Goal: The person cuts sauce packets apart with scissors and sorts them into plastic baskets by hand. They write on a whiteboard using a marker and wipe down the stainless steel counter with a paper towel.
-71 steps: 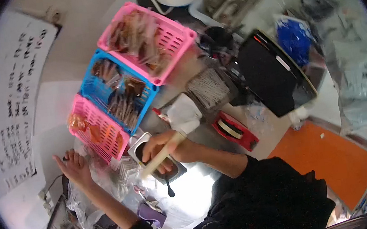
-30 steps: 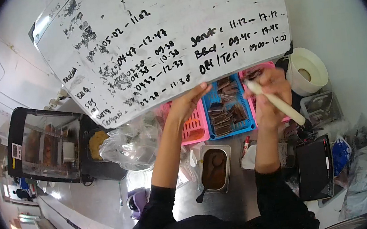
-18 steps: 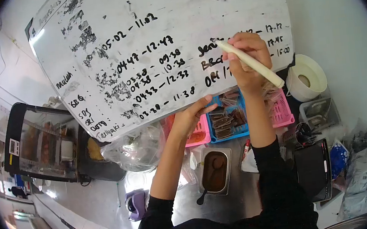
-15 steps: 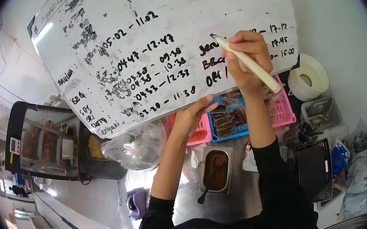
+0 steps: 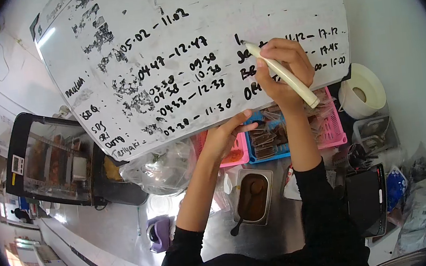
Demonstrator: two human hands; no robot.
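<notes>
A large whiteboard [image 5: 220, 7] leans at a tilt before me, covered in handwritten black words and times with smudged patches. My right hand [image 5: 291, 62] is closed around a cream-coloured marker [image 5: 295, 86], its tip at the board just above the right-hand column of writing. A short black vertical stroke stands beside the tip. At the board's lower edge, my left hand [image 5: 224, 138] grips with the thumb near the front face; some of its fingers are hidden behind the edge.
Below the board stand a blue basket [image 5: 272, 157] of packets and a pink basket [image 5: 339, 135]. A metal pan [image 5: 270, 207] of brown sauce holds a ladle. A purple tape dispenser [image 5: 159, 234], a clear plastic bag [image 5: 160, 169], a glass-fronted warmer [image 5: 44, 161] and a white bucket [image 5: 374, 82] are around.
A short black stroke has appeared on the board above the right-hand column. The right hand and marker shifted slightly downward; the left hand keeps its hold on the edge.
</notes>
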